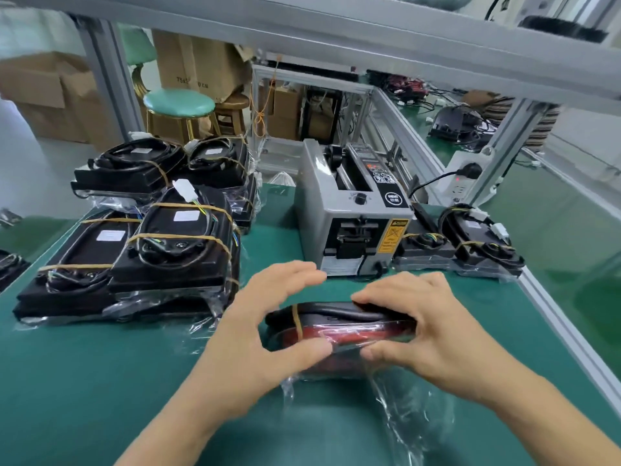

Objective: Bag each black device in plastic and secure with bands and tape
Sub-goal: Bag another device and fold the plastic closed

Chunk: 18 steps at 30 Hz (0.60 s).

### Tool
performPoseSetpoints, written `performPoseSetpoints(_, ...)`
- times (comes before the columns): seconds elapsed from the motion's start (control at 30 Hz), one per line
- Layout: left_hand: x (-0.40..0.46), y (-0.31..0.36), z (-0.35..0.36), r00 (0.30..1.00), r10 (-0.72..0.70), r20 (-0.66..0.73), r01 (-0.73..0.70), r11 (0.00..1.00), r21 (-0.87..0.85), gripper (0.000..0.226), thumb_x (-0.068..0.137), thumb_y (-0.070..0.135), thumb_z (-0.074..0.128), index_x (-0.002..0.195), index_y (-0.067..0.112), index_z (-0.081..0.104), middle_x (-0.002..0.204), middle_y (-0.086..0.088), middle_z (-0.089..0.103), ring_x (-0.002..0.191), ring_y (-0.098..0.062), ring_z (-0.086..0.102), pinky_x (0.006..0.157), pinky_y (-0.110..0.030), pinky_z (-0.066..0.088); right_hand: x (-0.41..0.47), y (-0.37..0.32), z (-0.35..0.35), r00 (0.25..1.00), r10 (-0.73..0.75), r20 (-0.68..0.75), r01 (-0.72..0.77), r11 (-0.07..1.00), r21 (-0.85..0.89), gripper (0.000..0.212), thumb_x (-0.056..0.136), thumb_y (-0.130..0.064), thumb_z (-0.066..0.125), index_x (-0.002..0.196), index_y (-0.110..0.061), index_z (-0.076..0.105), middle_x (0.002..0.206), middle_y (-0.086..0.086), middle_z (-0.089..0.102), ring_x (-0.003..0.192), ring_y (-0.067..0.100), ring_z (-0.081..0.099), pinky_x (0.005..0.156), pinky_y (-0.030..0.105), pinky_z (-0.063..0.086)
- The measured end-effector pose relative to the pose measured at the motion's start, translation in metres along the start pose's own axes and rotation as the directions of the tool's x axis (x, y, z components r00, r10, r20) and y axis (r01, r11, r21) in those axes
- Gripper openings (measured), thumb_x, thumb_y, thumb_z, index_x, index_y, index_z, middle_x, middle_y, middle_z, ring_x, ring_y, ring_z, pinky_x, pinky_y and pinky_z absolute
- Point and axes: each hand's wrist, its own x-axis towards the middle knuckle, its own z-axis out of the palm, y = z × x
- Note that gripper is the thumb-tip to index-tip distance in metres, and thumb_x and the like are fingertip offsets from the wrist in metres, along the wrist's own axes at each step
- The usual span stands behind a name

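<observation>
The device (339, 326), black on top with red showing through its plastic bag (396, 408) and one rubber band (297, 322) round its left end, lies on the green mat (100, 381) right in front of me, the bag's loose end trailing toward me. My right hand (426, 334) grasps its right end, fingers over the top and thumb on the near side, while my left hand (265, 331) has its thumb pressed on the plastic at the near left and its fingers spread loose above, gripping nothing. Behind stands the grey tape dispenser (356, 213), with a stack of banded, bagged devices (151, 237) to its left and two more (460, 243) to its right.
</observation>
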Motion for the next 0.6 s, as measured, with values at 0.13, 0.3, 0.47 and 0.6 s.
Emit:
performPoseSetpoints(0.13, 0.002, -0.003, 0.005, 0.998, -0.010, 0.060, 0.000, 0.986, 0.169, 0.053, 0.061, 0.038, 0.075, 0.111, 0.049, 0.059, 0.124, 0.035, 0.053, 0.131, 0.010, 0.035, 0.118, -0.031, 0.012, 0.002, -0.005, 0.002, 0.999, -0.001, -0.037, 0.001, 1.000, 0.005, 0.051, 0.063, -0.044, 0.078, 0.112, -0.033, 0.069, 0.112, -0.029, 0.058, 0.111, -0.008, 0.046, 0.097, 0.029, 0.024)
performPoseSetpoints(0.3, 0.003, -0.011, 0.006, 0.995, -0.094, 0.030, 0.089, 0.989, 0.119, 0.058, 0.058, 0.042, 0.072, 0.111, 0.056, 0.053, 0.117, 0.040, 0.054, 0.130, 0.012, 0.026, 0.118, -0.032, 0.011, 0.011, -0.009, -0.005, 0.995, 0.095, -0.038, -0.085, 0.973, 0.216, 0.026, 0.079, -0.034, 0.077, 0.104, -0.026, 0.074, 0.104, -0.020, 0.066, 0.102, -0.003, 0.060, 0.091, 0.016, 0.041)
performPoseSetpoints(0.47, 0.002, -0.009, 0.009, 0.999, -0.028, 0.039, 0.026, 0.998, 0.050, 0.055, 0.061, 0.044, 0.069, 0.111, 0.045, 0.048, 0.119, 0.031, 0.058, 0.119, 0.007, 0.050, 0.114, -0.055, 0.021, 0.022, -0.002, -0.011, 0.957, 0.245, 0.152, -0.278, 0.926, 0.255, 0.008, 0.082, -0.032, 0.072, 0.088, -0.029, 0.075, 0.084, -0.013, 0.071, 0.077, 0.005, 0.064, 0.072, 0.020, 0.048)
performPoseSetpoints(0.6, -0.003, -0.014, 0.013, 0.999, 0.037, 0.007, -0.037, 0.993, 0.108, 0.049, 0.067, 0.045, 0.065, 0.113, 0.049, 0.049, 0.118, 0.040, 0.052, 0.120, 0.027, 0.028, 0.105, -0.044, 0.023, 0.036, -0.002, 0.006, 0.946, 0.325, -0.001, -0.321, 0.937, 0.137, 0.009, 0.086, -0.032, 0.066, 0.077, -0.031, 0.069, 0.070, -0.012, 0.068, 0.065, 0.002, 0.056, 0.067, 0.026, 0.047)
